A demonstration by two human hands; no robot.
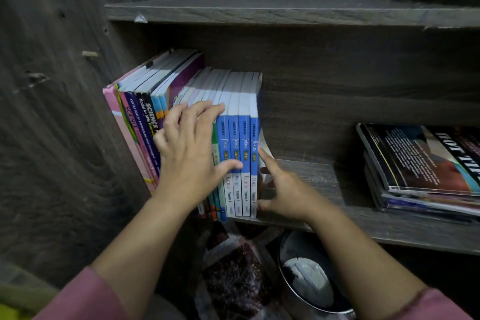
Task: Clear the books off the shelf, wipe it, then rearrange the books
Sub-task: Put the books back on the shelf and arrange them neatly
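Note:
A row of upright books stands at the left end of the dark wooden shelf, leaning against the side wall. Pink and purple spines are on the left, several blue and white "fokus" spines on the right. My left hand lies flat with spread fingers over the spines in the middle of the row, thumb on a blue one. My right hand touches the right side of the last blue book, index finger stretched along its cover, thumb near the bottom edge.
A flat stack of magazines lies at the right end of the same shelf. An upper shelf board runs above. Below the shelf sit a metal bowl holding a white cloth and a patterned mat.

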